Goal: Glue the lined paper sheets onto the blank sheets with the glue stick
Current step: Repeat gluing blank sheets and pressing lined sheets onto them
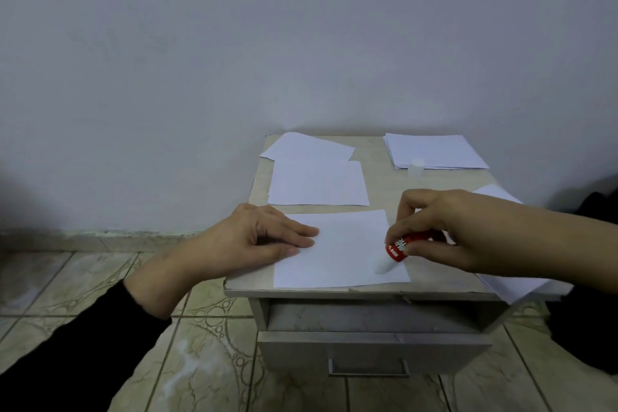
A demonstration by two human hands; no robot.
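A white sheet point(341, 254) lies at the front of the small table point(384, 289). My left hand point(254, 241) rests on the sheet's left part with fingers flat, pressing it down. My right hand point(448, 231) grips a red glue stick point(401, 246), uncapped, its white tip touching the sheet near the front right corner. Behind it lies another white sheet point(317, 182), and farther back a third sheet point(307, 145). A stack of sheets point(434, 150) sits at the back right. I cannot tell which sheets are lined.
The white glue cap point(416, 168) stands in front of the stack. More paper point(511, 284) hangs over the table's right edge under my right arm. The table's drawer point(371, 349) is pulled out slightly. A wall stands behind; tiled floor lies to the left.
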